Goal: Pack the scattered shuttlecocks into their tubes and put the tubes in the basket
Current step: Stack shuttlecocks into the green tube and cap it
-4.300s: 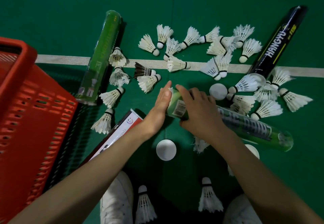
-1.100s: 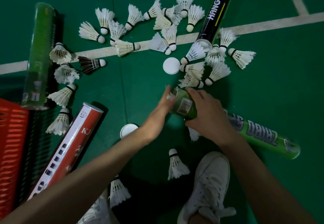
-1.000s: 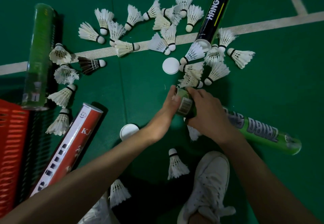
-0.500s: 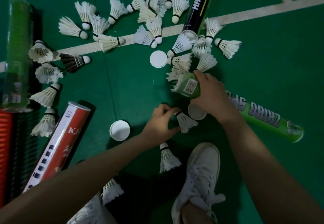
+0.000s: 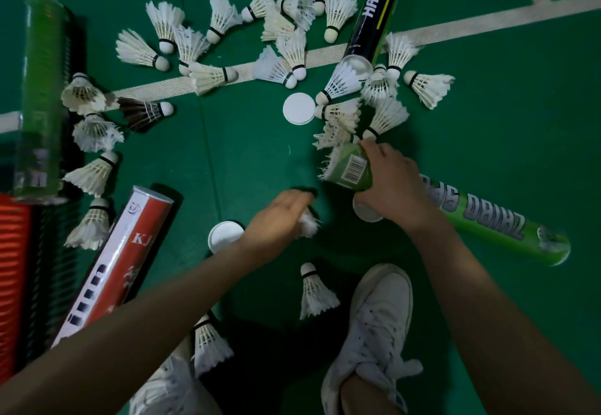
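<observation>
My right hand (image 5: 395,183) grips the open end of a green tube (image 5: 481,219) lying on the green floor, with white feathers poking out of its mouth (image 5: 335,162). My left hand (image 5: 281,216) holds a white shuttlecock (image 5: 308,224) just left of the tube's mouth. Several white shuttlecocks (image 5: 221,18) and one dark one (image 5: 143,113) lie scattered above. A black tube (image 5: 374,14), a second green tube (image 5: 42,96) and a red-and-white tube (image 5: 120,261) lie around them. The red basket (image 5: 13,278) shows at the left edge.
White round caps lie on the floor: one (image 5: 298,109) above the hands, one (image 5: 224,235) by my left wrist, another (image 5: 366,213) partly under my right hand. Two white shoes (image 5: 374,327) stand at the bottom, with shuttlecocks (image 5: 313,291) near them.
My left hand left the tube's mouth, dropped to the floor and picked up a shuttlecock, which it now lifts. My right hand kept its grip on the green tube.
</observation>
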